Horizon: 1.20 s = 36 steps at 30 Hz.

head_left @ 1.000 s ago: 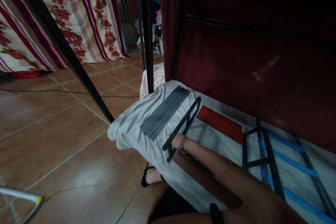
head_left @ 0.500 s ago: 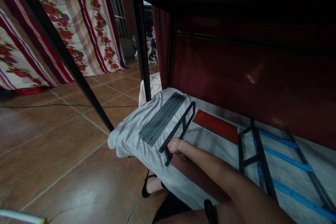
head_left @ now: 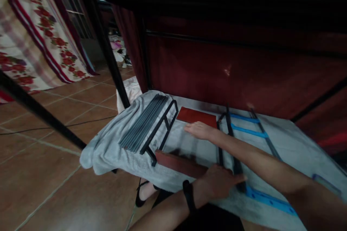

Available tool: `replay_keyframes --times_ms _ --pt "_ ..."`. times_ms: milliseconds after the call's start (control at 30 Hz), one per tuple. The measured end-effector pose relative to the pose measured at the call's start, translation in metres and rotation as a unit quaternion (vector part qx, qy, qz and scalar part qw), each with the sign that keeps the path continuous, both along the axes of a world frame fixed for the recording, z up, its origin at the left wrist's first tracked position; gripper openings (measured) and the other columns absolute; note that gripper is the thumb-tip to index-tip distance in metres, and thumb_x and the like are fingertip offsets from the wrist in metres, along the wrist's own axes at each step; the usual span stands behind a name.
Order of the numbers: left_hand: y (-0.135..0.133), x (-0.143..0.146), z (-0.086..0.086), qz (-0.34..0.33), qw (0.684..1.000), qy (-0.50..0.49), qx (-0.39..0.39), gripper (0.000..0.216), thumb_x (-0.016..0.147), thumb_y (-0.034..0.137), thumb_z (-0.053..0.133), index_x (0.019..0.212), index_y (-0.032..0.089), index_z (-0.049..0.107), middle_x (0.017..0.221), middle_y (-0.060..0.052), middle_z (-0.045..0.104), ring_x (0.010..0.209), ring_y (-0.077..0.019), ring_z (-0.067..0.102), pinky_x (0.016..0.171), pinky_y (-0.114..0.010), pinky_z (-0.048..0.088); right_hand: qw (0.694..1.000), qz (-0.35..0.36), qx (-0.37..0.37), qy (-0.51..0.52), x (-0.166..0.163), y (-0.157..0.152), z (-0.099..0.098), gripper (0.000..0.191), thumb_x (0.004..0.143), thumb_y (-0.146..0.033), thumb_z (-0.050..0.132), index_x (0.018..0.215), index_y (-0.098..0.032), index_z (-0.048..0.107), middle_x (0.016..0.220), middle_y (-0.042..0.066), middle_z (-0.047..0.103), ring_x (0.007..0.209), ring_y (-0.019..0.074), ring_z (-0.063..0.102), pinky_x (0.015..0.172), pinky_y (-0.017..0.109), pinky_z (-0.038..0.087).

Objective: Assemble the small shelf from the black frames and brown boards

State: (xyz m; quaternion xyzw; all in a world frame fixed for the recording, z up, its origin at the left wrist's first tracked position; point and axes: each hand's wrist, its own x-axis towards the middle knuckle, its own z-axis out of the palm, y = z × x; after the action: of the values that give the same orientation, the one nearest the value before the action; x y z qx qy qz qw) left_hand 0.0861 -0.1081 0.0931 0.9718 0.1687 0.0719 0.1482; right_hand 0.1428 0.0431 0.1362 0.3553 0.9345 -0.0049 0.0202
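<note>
My right hand (head_left: pixel 199 130) hovers over the grey blanket (head_left: pixel 104 149), near a red-orange board (head_left: pixel 196 116). Its fingers are drawn together, and whatever they may hold is hidden. Lower down, my left hand (head_left: pixel 221 182), with a black band at the wrist, has a finger stretched toward a black metal frame with blue bars (head_left: pixel 256 131). I cannot tell whether it touches the frame. Left of my right hand lies a second black metal frame (head_left: pixel 159 126). A reddish-brown board (head_left: pixel 180 163) runs from its near end to behind my left hand.
Several grey rods (head_left: pixel 143 122) lie side by side on the blanket. A dark red curtain (head_left: pixel 189 68) hangs behind, and black posts (head_left: pixel 108 50) stand at the left. Tiled floor (head_left: pixel 46 177) and a floral curtain (head_left: pixel 46 29) are beyond. A dark bed frame covers the top.
My right hand has left the near end of the left black frame and moved right and up. My left hand has come into view. The view has turned to the right.
</note>
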Motion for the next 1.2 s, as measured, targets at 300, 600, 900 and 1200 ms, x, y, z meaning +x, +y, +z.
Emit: replay_keyframes --times_ms 300,600,900,1200 --pt "0.002 0.004 0.011 0.06 0.996 0.056 -0.029 0.077 0.085 0.004 0.046 0.156 0.025 0.025 0.097 -0.006 0.075 0.091 -0.0242 0.072 0.08 -0.033 0.051 0.797 -0.393 -0.05 0.455 0.209 -0.194 -0.03 0.02 0.092 -0.042 0.057 0.091 -0.023 0.06 0.075 0.0 0.063 0.069 0.0174 0.062 0.067 0.03 0.05" --pt "-0.002 0.018 0.016 0.123 0.982 0.144 -0.008 0.025 0.095 0.021 0.048 0.117 0.023 0.059 0.102 -0.008 0.075 0.098 -0.0262 0.072 0.085 -0.034 0.051 0.706 -0.419 -0.114 0.559 0.173 -0.267 -0.107 0.02 0.092 -0.042 0.055 0.09 -0.024 0.063 0.073 0.0 0.065 0.069 0.0179 0.064 0.067 0.031 0.052" --pt "0.001 0.024 0.027 0.138 0.979 0.137 -0.059 0.032 0.094 0.021 0.05 0.123 0.029 0.065 0.114 -0.001 0.076 0.105 -0.0227 0.071 0.084 -0.028 0.049 0.794 -0.337 -0.06 0.503 0.171 -0.248 -0.085 0.016 0.097 -0.024 0.051 0.093 -0.023 0.066 0.088 0.003 0.064 0.078 0.0163 0.064 0.073 0.029 0.051" --pt "0.005 0.028 0.024 0.171 0.971 0.145 -0.084 0.021 0.093 0.027 0.055 0.106 0.028 0.071 0.098 0.001 0.077 0.094 -0.0207 0.071 0.073 -0.024 0.044 0.841 -0.303 -0.025 0.447 0.172 -0.242 -0.08 0.02 0.102 -0.022 0.047 0.098 -0.023 0.067 0.095 0.004 0.064 0.09 0.0165 0.065 0.081 0.028 0.053"
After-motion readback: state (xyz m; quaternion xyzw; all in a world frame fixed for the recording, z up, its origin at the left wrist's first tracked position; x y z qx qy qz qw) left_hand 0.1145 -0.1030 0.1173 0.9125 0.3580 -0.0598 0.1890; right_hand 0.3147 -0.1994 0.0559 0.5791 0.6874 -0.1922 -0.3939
